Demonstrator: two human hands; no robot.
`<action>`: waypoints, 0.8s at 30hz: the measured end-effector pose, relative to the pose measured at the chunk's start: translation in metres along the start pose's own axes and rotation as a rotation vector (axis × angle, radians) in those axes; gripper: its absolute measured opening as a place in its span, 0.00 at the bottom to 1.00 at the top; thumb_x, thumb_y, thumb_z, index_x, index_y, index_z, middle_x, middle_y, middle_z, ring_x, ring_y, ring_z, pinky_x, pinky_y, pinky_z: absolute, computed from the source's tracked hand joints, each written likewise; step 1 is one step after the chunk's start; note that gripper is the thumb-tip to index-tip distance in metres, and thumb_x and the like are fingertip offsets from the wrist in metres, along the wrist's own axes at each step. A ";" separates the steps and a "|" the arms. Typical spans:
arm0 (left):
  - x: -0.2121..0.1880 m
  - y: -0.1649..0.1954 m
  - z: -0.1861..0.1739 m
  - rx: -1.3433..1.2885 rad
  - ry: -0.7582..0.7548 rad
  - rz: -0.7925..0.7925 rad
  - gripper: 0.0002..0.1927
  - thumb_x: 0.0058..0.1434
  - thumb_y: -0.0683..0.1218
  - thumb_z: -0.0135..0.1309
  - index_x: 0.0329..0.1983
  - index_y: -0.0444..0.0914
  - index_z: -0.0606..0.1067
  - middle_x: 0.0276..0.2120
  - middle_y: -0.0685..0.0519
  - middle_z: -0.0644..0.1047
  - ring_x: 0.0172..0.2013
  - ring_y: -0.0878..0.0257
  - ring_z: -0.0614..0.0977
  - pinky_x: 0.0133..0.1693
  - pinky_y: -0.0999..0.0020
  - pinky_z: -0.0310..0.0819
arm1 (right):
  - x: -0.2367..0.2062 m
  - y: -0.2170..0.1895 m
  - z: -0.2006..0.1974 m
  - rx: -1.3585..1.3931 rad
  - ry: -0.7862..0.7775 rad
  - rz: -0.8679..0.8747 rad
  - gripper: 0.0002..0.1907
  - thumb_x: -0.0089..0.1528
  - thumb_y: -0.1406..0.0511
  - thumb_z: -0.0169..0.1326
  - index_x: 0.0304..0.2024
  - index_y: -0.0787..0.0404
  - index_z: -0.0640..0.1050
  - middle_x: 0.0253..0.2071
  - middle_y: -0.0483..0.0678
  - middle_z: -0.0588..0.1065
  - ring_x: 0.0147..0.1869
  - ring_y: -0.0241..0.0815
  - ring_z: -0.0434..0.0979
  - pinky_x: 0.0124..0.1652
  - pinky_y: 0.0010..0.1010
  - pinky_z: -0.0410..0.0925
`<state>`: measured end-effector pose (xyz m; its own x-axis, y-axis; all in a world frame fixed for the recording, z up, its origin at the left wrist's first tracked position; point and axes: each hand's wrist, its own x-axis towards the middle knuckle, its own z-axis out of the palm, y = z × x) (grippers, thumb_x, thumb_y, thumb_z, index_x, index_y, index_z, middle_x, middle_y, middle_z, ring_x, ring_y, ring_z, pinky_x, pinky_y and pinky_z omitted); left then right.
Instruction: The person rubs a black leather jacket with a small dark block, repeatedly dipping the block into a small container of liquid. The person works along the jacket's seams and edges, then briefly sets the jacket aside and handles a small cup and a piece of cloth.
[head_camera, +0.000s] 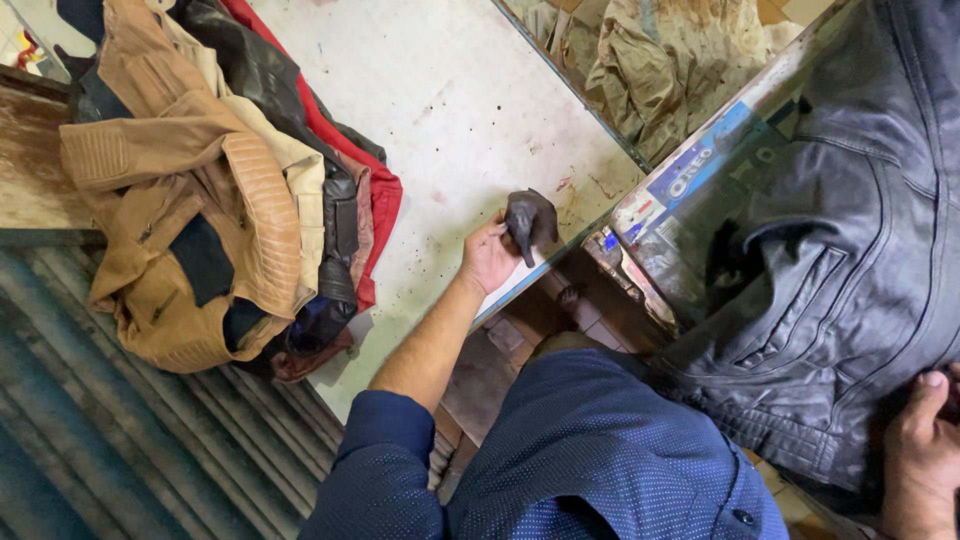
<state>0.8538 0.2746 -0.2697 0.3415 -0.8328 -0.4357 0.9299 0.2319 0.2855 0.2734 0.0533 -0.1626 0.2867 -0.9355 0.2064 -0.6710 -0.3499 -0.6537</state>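
A heap of jackets (215, 180) lies at the left of the pale, stained bench (460, 100) — tan ones on top, black and red beneath. Corrugated metal sheeting (110, 420) runs below the heap. Beyond the bench's far edge sits crumpled olive cloth (665, 65) — well apart from the heap.

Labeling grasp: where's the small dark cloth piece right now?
Head view, centre: dark cloth piece in the left hand, at the white table's near edge.
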 end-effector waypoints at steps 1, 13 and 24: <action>-0.006 -0.001 0.002 -0.032 -0.002 -0.010 0.22 0.59 0.44 0.48 0.57 0.39 0.74 0.52 0.48 0.79 0.53 0.54 0.80 0.59 0.51 0.73 | 0.003 -0.013 -0.002 0.008 0.010 0.045 0.14 0.82 0.64 0.47 0.58 0.73 0.72 0.54 0.58 0.75 0.58 0.49 0.73 0.59 0.34 0.66; -0.098 -0.012 0.136 -0.022 -0.173 -0.105 0.41 0.43 0.46 0.52 0.66 0.36 0.69 0.53 0.47 0.79 0.55 0.54 0.80 0.63 0.55 0.73 | 0.049 -0.334 0.086 0.716 -0.720 0.145 0.24 0.69 0.65 0.51 0.66 0.66 0.68 0.58 0.50 0.74 0.61 0.39 0.73 0.57 0.30 0.68; -0.119 -0.037 0.118 -0.117 -0.461 -0.156 0.11 0.61 0.41 0.57 0.45 0.36 0.71 0.46 0.45 0.79 0.48 0.55 0.82 0.54 0.60 0.76 | 0.053 -0.321 0.152 1.131 -0.879 0.750 0.04 0.68 0.70 0.54 0.44 0.64 0.78 0.38 0.45 0.78 0.40 0.36 0.76 0.44 0.31 0.71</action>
<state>0.7624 0.3056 -0.1275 0.1253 -0.9915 -0.0353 0.9833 0.1194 0.1376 0.6080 0.1233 -0.0525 0.6932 -0.4155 -0.5889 -0.1257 0.7349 -0.6665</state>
